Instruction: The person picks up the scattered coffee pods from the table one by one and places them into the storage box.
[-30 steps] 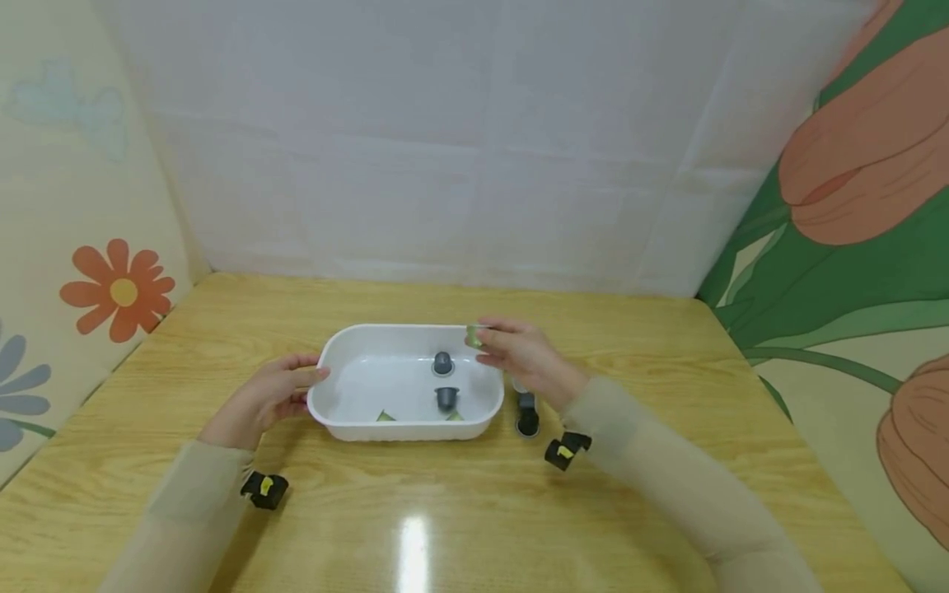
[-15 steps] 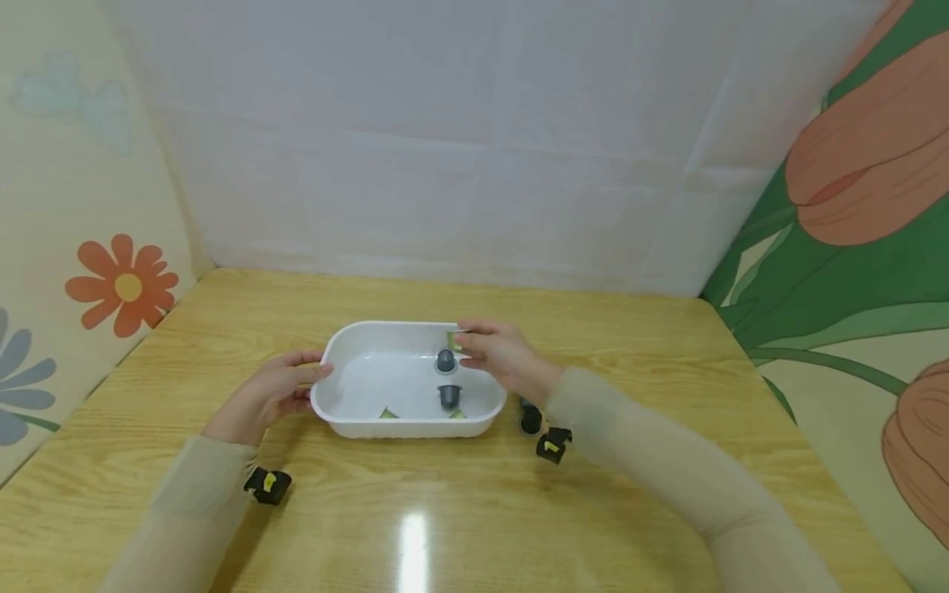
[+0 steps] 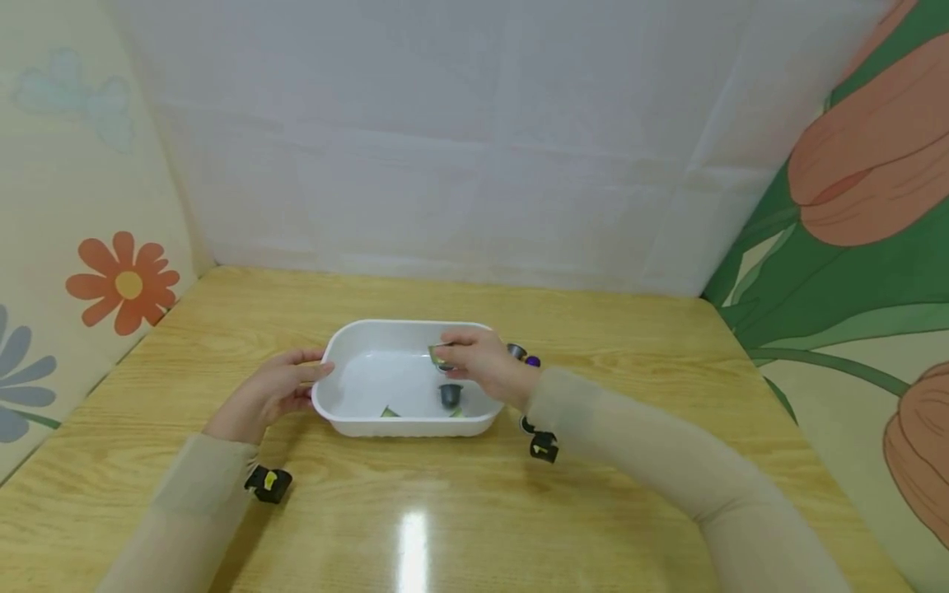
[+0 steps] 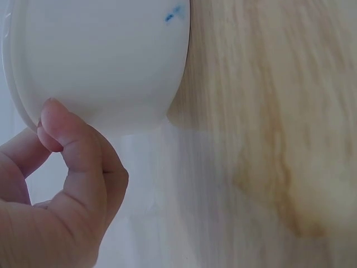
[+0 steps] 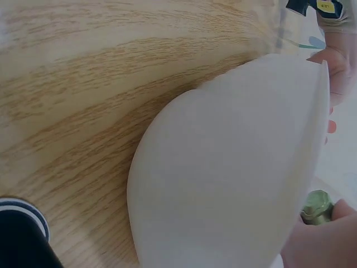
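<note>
My left hand (image 3: pixel 278 385) pinches the left end of a white plastic tub (image 3: pixel 404 428), thumb on the rim. In the left wrist view, its fingers lie along the tub's outer wall. My right hand (image 3: pixel 485 362) is over the right half of the tub, holding a green coffee capsule (image 3: pixel 436 356) between thumb and fingers; the right wrist view shows this capsule past the tub's rim. A dark grey capsule (image 3: pixel 450 395) lies inside the tub, and another behind it is mostly covered by my right hand. Two green capsules (image 3: pixel 389 412) show partly above the near wall.
To the right of the tub, a grey capsule (image 3: pixel 516 351) and a purple one (image 3: pixel 533 361) lie on the wooden table (image 3: pixel 356 511). A dark capsule (image 5: pixel 22 240) stands nearer, partly hidden by my right wrist in the head view. A white cloth backdrop (image 3: pixel 415 181) closes the far side.
My right hand has moved left and slightly down with the green capsule, from the tub's right rim to over its inside. My left hand keeps its hold on the rim.
</note>
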Motion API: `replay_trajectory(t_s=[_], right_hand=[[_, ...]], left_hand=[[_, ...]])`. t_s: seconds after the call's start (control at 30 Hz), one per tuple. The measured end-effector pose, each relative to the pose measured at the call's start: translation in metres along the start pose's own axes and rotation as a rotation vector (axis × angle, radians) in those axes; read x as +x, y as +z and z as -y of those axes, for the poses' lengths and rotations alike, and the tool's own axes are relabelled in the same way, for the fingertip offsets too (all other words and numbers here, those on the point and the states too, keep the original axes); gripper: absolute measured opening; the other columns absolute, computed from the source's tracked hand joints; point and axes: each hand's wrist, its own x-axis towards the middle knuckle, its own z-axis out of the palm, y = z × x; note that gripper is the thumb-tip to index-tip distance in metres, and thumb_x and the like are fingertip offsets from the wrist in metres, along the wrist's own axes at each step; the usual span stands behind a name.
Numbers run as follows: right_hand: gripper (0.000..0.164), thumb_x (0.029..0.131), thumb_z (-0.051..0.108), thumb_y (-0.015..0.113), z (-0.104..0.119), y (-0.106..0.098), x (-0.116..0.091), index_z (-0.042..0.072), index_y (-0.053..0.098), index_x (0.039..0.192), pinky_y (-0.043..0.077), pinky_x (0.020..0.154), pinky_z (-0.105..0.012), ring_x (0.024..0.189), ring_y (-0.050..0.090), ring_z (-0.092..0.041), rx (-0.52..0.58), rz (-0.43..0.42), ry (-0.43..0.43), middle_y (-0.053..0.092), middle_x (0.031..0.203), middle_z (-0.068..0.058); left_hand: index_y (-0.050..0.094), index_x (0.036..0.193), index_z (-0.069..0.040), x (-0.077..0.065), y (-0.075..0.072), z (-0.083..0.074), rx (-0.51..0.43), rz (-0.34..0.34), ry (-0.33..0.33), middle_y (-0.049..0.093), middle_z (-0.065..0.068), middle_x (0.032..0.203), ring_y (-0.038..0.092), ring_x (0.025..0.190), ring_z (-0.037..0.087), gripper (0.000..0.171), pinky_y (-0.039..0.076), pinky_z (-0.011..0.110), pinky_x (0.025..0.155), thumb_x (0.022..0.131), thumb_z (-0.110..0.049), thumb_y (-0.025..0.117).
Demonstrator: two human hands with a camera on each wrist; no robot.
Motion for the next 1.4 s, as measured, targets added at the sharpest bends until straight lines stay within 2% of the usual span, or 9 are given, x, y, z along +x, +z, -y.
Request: replay_trajectory(t_s=[0.2,0.43,0.7,0.83,0.93,1.1,1.4], right_hand=[[0.037,0.091,-0.003,0.064,0.000,0.003,0.003,-0.012,0.055,0.126,0.052,0.088,-0.044,0.080,0.065,-0.019,-0.024,-0.001,0.015,0.066,0.109,-0.023],[0.035,0.090,0.000,0.067,0.003,0.007,0.004,-0.010,0.058,0.123,0.055,0.082,-0.039,0.073,0.063,-0.013,-0.078,-0.001,0.061,0.067,0.106,-0.021],[0.035,0.091,0.006,0.068,-0.004,0.011,0.004,-0.007,0.060,0.123,0.055,0.081,-0.036,0.088,0.065,-0.018,-0.158,0.032,0.104,0.067,0.110,-0.017],[0.047,0.091,0.004,0.067,-0.005,0.011,0.003,-0.010,0.051,0.133,0.055,0.080,-0.034,0.102,0.065,-0.026,-0.160,0.021,0.119,0.063,0.120,-0.021],[0.050,0.092,0.001,0.065,-0.004,0.009,0.003,-0.012,0.046,0.136,0.056,0.078,-0.032,0.107,0.064,-0.029,-0.146,0.006,0.117,0.062,0.120,-0.024],[0.045,0.092,-0.002,0.063,0.001,0.002,-0.001,-0.012,0.048,0.133,0.055,0.082,-0.034,0.106,0.065,-0.030,-0.086,-0.004,0.101,0.064,0.116,-0.025],[0.044,0.094,-0.001,0.060,0.006,-0.027,-0.014,-0.011,0.047,0.135,0.051,0.091,-0.042,0.100,0.067,-0.028,-0.030,-0.002,0.076,0.061,0.121,-0.027]], left_hand=[[0.026,0.146,0.006,0.001,0.001,-0.002,0.003,-0.004,-0.002,0.056,0.002,0.092,0.056,0.072,0.013,0.059,0.053,0.026,0.064,0.100,-0.018,0.055],[0.025,0.146,0.006,0.003,0.004,-0.005,0.004,-0.002,0.004,0.056,0.003,0.092,0.056,0.071,0.013,0.060,0.053,0.025,0.064,0.100,-0.018,0.055],[0.026,0.144,0.007,0.002,0.004,0.000,-0.004,0.016,0.003,0.055,0.004,0.092,0.056,0.070,0.014,0.057,0.052,0.025,0.062,0.100,-0.016,0.055],[0.025,0.145,0.007,0.001,0.004,0.001,0.002,0.009,0.000,0.056,0.004,0.092,0.056,0.070,0.014,0.059,0.052,0.025,0.062,0.100,-0.016,0.055],[0.023,0.146,0.007,0.000,0.003,0.001,0.010,0.005,0.002,0.057,0.004,0.092,0.056,0.070,0.014,0.061,0.053,0.025,0.062,0.100,-0.017,0.055],[0.023,0.146,0.007,0.001,0.001,0.001,0.001,0.005,0.002,0.057,0.003,0.092,0.056,0.071,0.014,0.061,0.053,0.026,0.063,0.100,-0.017,0.055],[0.026,0.144,0.006,0.001,-0.001,0.003,-0.003,0.002,-0.004,0.056,0.004,0.092,0.056,0.071,0.014,0.058,0.053,0.026,0.064,0.100,-0.017,0.055]])
